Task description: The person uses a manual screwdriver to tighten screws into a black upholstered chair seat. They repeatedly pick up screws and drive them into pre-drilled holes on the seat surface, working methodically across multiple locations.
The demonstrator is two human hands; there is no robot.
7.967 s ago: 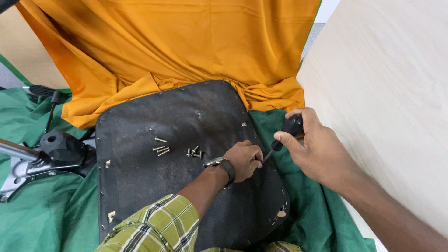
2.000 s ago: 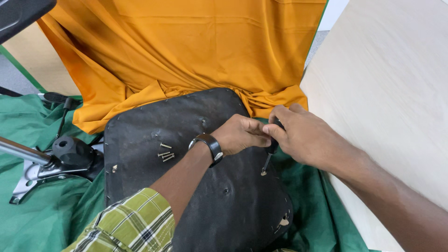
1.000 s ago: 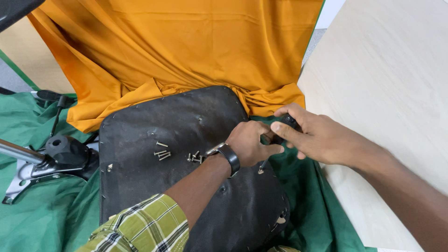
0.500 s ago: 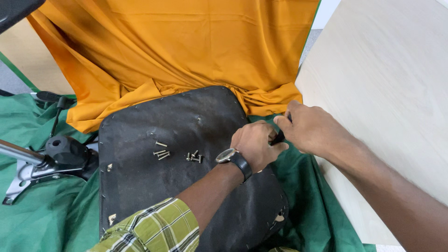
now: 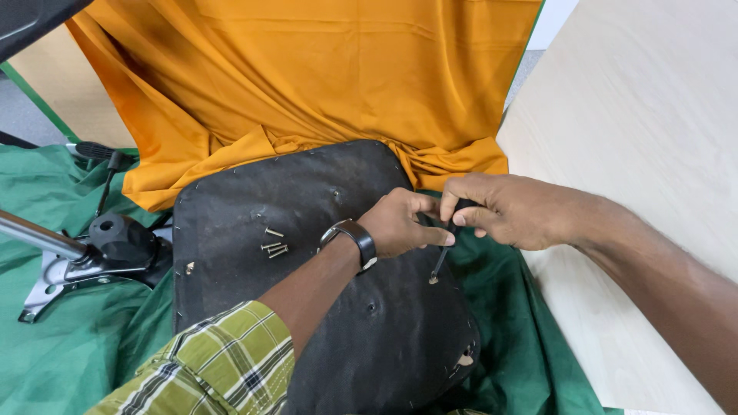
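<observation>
Grip of right hand (image 5: 513,217) pinches screwdriver (image 5: 440,261), tip down.

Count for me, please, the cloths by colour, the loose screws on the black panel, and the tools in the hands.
Orange cloth: 1
Green cloth: 1
Loose screws on the black panel: about 4
Screwdriver, held by the right hand and steadied by the left hand: 1
Total: about 7

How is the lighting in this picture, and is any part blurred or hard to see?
Head view: light is even and soft, without glare; the orange cloth and black panel look sharp; the right hand and the screwdriver it holds are slightly soft; the left hand throws only a faint shadow; the checked sleeve near the lens is a little blurred.
</observation>
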